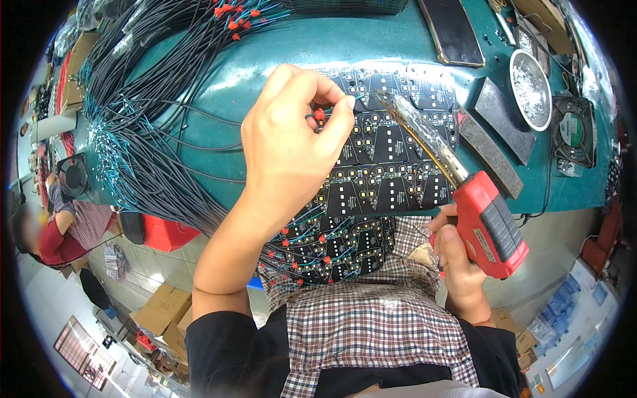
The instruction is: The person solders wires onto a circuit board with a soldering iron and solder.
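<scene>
Your left hand (288, 129) pinches a thin green wire (359, 97) at the black circuit-board panel (388, 142) on the green tabletop (222, 79); your right hand (459, 259) grips the red-and-black soldering gun (488, 225). Lower black boards (348, 249) appear wired; black cables (174, 178) lie unattached.

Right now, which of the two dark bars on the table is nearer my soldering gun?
The left bar: it lies just right of the red-and-black soldering gun, while the other bar sits farther out, between it and the round dish.
</scene>
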The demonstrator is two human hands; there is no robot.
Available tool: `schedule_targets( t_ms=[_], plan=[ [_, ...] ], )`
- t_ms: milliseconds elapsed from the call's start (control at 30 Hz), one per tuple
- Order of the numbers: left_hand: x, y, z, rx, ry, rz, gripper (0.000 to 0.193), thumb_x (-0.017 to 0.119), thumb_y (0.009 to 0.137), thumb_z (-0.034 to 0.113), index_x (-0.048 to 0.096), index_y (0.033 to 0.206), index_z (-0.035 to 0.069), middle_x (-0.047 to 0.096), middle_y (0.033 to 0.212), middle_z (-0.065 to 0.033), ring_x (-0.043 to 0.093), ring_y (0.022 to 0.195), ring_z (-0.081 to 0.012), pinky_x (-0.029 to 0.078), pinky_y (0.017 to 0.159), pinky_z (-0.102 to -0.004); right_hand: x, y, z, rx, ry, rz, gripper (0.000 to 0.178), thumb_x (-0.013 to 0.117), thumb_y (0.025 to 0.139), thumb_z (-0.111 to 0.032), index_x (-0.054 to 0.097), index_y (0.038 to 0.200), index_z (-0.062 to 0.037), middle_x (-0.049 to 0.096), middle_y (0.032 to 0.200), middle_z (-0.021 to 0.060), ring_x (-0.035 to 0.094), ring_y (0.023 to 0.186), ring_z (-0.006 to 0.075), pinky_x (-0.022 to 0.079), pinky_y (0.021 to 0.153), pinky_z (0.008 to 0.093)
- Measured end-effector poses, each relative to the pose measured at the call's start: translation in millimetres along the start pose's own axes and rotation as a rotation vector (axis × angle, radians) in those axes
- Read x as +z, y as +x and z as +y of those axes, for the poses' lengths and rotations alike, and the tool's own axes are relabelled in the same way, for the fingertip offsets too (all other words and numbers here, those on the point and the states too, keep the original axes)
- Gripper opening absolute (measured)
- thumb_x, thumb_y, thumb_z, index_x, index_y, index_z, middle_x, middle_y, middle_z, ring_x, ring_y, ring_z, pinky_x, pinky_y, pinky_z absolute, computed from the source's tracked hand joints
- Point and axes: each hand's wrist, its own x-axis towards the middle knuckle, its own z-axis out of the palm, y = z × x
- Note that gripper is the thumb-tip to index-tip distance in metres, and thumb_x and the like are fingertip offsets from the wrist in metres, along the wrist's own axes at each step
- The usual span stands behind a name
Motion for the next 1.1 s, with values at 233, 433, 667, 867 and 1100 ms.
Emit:
schedule_targets(
  t_ms=[233, 433, 667, 867, 1100],
  plan=[
    [1, -2, -7, 0.096, 0.012, -0.036, 0.013, 0.078, 0.08, 0.012, 0.067, 0.079, 0.005, 0.063, 0.083, -0.0063, 0.064, 0.067, -0.0215, 0.052, 0.062, -0.0345, -6, -2, 6, -0.053, -0.053, -0.085, 0.019, 0.06, 0.096, -0.003, 0.06, 0.112, 0.0068, 0.068, 0.087, 0.0137, 0.049, 0.052, 0.0073, 0.043, 0.051, 0.0243],
    [1, -2, -7, 0.083, 0.034, -0.042, 0.013, 0.079, 0.079, 0.011, 0.067, 0.078, 0.005, 0.062, 0.082, -0.0062, 0.063, 0.066, -0.0219, 0.051, 0.062, -0.0353, -8, -5, 5, -0.012, -0.092, -0.075, 0.017, 0.067, 0.092, -0.001, 0.067, 0.108, 0.0038, 0.071, 0.09, 0.0118, 0.061, 0.067, 0.014, 0.05, 0.063, 0.0294],
    [1, -2, -6, 0.09, 0.043, -0.041, 0.013, 0.079, 0.079, 0.012, 0.067, 0.078, 0.006, 0.061, 0.08, -0.0059, 0.062, 0.065, -0.0218, 0.05, 0.061, -0.0356, -9, -3, 4, 0.054, -0.131, -0.067, 0.018, 0.078, 0.085, -0.001, 0.074, 0.103, 0.0012, 0.075, 0.089, 0.0106, 0.073, 0.079, 0.0224, 0.058, 0.073, 0.0347],
    [1, -1, -8, 0.101, 0.051, -0.035, 0.013, 0.079, 0.078, 0.012, 0.067, 0.077, 0.006, 0.061, 0.079, -0.0061, 0.062, 0.065, -0.0224, 0.05, 0.062, -0.0358, -8, -5, 5, -0.047, -0.164, -0.052, 0.016, 0.062, 0.097, -0.011, 0.064, 0.093, 0.0043, 0.065, 0.078, 0.0101, 0.049, 0.052, 0.0069, 0.04, 0.05, 0.0235],
    [1, -1, -7, 0.076, 0.035, -0.029, 0.013, 0.079, 0.078, 0.012, 0.067, 0.077, 0.006, 0.061, 0.079, -0.0062, 0.063, 0.066, -0.0233, 0.051, 0.063, -0.0364, -1, -1, -3, -0.029, -0.013, 0.027, 0.016, 0.062, 0.096, -0.01, 0.061, 0.096, 0.0055, 0.065, 0.08, 0.0129, 0.049, 0.051, 0.0082, 0.039, 0.049, 0.0245]
  ],
)
